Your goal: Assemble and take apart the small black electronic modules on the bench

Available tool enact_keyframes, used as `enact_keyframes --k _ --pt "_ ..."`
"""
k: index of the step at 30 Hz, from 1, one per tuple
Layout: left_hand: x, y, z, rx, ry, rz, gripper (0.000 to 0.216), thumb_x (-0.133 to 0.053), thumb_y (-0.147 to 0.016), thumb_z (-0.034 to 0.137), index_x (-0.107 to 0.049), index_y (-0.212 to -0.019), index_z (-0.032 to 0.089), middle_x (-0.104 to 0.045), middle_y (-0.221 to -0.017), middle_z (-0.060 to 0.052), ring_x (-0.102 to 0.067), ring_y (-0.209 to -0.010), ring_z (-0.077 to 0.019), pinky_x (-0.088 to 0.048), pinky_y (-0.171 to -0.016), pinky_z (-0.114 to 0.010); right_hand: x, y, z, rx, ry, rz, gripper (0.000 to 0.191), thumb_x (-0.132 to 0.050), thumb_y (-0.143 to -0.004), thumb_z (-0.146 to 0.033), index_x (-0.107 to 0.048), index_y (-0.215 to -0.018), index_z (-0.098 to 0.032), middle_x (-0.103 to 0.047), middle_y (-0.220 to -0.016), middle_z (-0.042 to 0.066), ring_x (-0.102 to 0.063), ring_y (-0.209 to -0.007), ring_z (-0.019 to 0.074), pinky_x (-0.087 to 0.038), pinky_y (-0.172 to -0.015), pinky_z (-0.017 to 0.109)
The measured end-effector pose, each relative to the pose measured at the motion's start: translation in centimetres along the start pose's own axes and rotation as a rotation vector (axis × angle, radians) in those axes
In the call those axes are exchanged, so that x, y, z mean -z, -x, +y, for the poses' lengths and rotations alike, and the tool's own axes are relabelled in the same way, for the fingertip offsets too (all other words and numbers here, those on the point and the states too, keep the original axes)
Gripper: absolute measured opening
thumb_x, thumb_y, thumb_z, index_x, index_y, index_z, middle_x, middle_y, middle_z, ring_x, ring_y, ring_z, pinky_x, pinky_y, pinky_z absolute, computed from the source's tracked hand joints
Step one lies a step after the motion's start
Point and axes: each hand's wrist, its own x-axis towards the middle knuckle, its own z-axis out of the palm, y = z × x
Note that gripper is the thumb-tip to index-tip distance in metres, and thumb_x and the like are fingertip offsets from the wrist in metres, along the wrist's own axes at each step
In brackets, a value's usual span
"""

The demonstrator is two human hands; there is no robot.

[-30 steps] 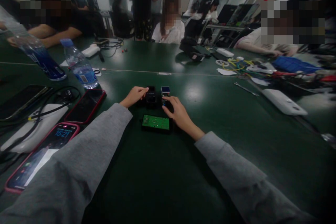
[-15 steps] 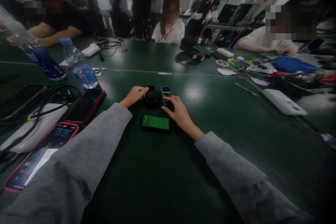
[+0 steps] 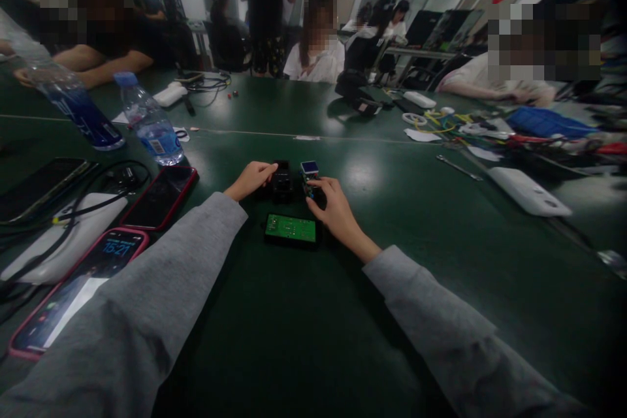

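My left hand (image 3: 252, 179) has its fingers closed on the left edge of a small black plastic case (image 3: 283, 184) standing on the table. Just to the right, my right hand (image 3: 337, 209) pinches a small circuit module with a display screen (image 3: 309, 168) between thumb and fingers. The module's lower part is partly hidden by those fingers. Nearer to me lies a black tray-like shell with a green circuit board (image 3: 290, 228) in it, touched by neither hand.
On the left are a pink-edged phone (image 3: 78, 294), a red-edged phone (image 3: 160, 197), a white power bank (image 3: 63, 235) with cables, and water bottles (image 3: 151, 124). To the right lie a wrench (image 3: 459, 168), a white device (image 3: 529, 191) and tangled wires (image 3: 470, 124). People sit around the table.
The display module has turned and tilted slightly in my right hand, whose thumb has moved a little to the right. My left hand and the black case have hardly moved.
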Motion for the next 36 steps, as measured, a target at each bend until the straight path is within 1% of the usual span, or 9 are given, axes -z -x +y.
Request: enact_keyframes --k 8,19,26,30,36 --pt "0.07 0.09 -0.05 -0.009 -0.02 0.008 0.044 -0.051 -0.091 0.044 -0.051 -0.054 0.019 -0.048 -0.048 0.001 -0.045 -0.047 -0.0117 -0.034 -0.054 -0.026 0.15 -0.01 -0.21 -0.042 0.0 -0.013 0.035 -0.057 -0.088 -0.023 -0.056 -0.123 -0.024 -0.047 -0.127 0.012 -0.053 -0.119 0.0303 -0.049 -0.101 0.053" --pt "0.06 0.0 -0.13 -0.007 -0.024 0.001 0.045 -0.05 -0.091 0.045 -0.049 -0.054 0.019 -0.048 -0.048 0.002 -0.045 -0.046 -0.0117 -0.033 -0.053 -0.026 0.01 -0.06 -0.19 -0.037 -0.009 0.01 0.035 -0.056 -0.087 -0.021 -0.056 -0.122 -0.022 -0.049 -0.124 0.013 -0.053 -0.118 0.0287 -0.049 -0.103 0.049" --pt "0.03 -0.08 -0.38 -0.011 -0.022 -0.002 0.045 -0.049 -0.092 0.045 -0.049 -0.055 0.019 -0.048 -0.048 0.001 -0.046 -0.047 -0.0119 -0.034 -0.054 -0.027 0.18 -0.03 -0.08 -0.056 0.014 0.034 0.035 -0.062 -0.085 -0.024 -0.055 -0.119 -0.023 -0.049 -0.124 0.011 -0.053 -0.119 0.0297 -0.051 -0.1 0.051" --pt "0.07 -0.02 -0.26 -0.018 -0.026 -0.002 0.045 -0.049 -0.092 0.045 -0.049 -0.055 0.019 -0.048 -0.049 0.002 -0.046 -0.047 -0.0119 -0.034 -0.054 -0.027 0.38 -0.07 -0.24 -0.059 0.013 0.053 0.031 -0.06 -0.085 -0.021 -0.056 -0.116 -0.021 -0.052 -0.121 0.011 -0.056 -0.115 0.0284 -0.051 -0.099 0.05" --pt "0.07 -0.09 -0.52 -0.017 -0.031 -0.001 0.046 -0.049 -0.092 0.046 -0.05 -0.055 0.019 -0.05 -0.05 0.001 -0.047 -0.048 -0.0118 -0.035 -0.054 -0.026 0.43 -0.11 -0.43 -0.084 0.001 0.056 0.032 -0.059 -0.085 -0.021 -0.055 -0.116 -0.022 -0.053 -0.121 0.011 -0.057 -0.114 0.0286 -0.052 -0.098 0.05"
